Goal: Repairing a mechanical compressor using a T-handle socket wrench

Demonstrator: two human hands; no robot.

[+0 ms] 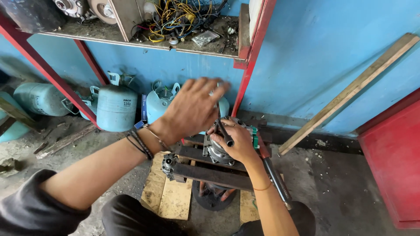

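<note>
Right hand (234, 142) gripping dark socket tool (225, 134) atop metal compressor (216, 153)

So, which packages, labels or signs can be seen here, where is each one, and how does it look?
Printed label: on the pale blue gas cylinder by the wall, small dark print.
Dark blue box: upright between two cylinders, narrow, with white print.
Clear plastic packet: on the shelf beside the tangled wires, flat and shiny.
No screens or signs visible.
</note>
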